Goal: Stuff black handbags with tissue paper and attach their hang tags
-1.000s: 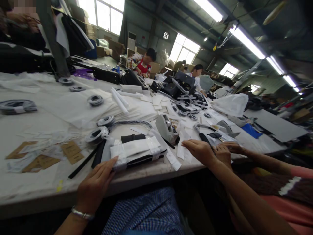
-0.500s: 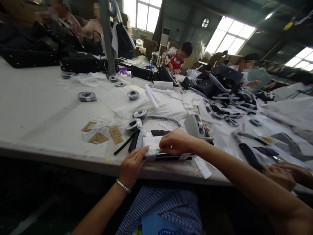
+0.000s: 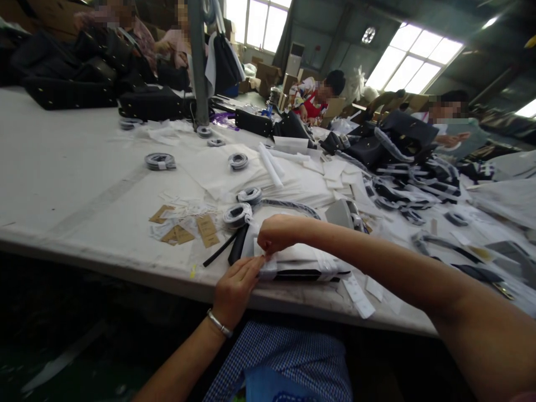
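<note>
A flat black piece wrapped in white paper [image 3: 307, 263] lies at the near edge of the white table [image 3: 75, 184]. My left hand [image 3: 237, 287], a silver bracelet on its wrist, presses its fingers on the wrapped piece's left end. My right hand [image 3: 278, 233] reaches across from the right and is closed in a pinch over the same left end, on the white paper. A black strap [image 3: 238, 251] lies just left of the bundle.
Rolls of grey tape [image 3: 238, 213], brown card tags [image 3: 207, 230], stacked white sheets [image 3: 259, 173] and black bags [image 3: 379, 145] with straps cover the table. A grey pole [image 3: 198, 61] stands at the back. Other people sit working at the far side.
My right hand came from the right side of the table onto the wrapped piece and moved to its left end. The view swung left. A neighbour's hands left the frame.
</note>
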Demonstrator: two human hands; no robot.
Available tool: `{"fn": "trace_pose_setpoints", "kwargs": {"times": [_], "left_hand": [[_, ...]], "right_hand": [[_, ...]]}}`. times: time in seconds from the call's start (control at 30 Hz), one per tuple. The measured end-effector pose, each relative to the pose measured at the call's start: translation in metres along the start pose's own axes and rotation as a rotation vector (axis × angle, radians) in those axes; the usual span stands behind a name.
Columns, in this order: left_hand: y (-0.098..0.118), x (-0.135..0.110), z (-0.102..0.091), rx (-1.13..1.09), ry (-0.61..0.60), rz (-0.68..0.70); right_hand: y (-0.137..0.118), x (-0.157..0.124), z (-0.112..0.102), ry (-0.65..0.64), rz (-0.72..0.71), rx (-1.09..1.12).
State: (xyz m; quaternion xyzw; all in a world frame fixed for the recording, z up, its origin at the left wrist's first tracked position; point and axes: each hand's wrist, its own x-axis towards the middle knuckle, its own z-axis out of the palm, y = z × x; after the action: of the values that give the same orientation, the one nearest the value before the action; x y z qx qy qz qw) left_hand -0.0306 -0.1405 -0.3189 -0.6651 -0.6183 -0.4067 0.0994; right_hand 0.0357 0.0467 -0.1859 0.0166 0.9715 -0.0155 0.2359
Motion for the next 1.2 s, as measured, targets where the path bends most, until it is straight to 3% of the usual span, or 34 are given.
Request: {"fn": "trace_pose_setpoints", "kwargs": {"times": [0.23,0.5,0.63,0.83,1.07,1.2], "left_hand": [[0.001,0.001,-0.001,-0.050,-0.021,-0.032],[0.001,0.002,0.001,-0.069,0.059,-0.002],[0.000,0.001,0.002,-0.068,0.079,0.056],[0.001,-0.002,0.005,-0.092,0.056,0.030],[-0.001,-0.006,0.008,-0.058,0.074,0.058],[-0.003,-0.008,0.010,-0.032,0.047,0.064]], "right_hand": [[0.003,0.011,-0.001,-0.079,-0.007,0.032],[0.006,0.016,-0.009,-0.261,-0.016,0.052],[0.007,0.021,-0.011,-0.235,-0.034,0.060],[0.009,0.032,-0.011,-0.249,-0.030,0.010],[0.028,0.034,-0.002,-0.071,0.010,-0.051],[0.041,0.032,0.003,-0.093,0.054,0.065]]}}
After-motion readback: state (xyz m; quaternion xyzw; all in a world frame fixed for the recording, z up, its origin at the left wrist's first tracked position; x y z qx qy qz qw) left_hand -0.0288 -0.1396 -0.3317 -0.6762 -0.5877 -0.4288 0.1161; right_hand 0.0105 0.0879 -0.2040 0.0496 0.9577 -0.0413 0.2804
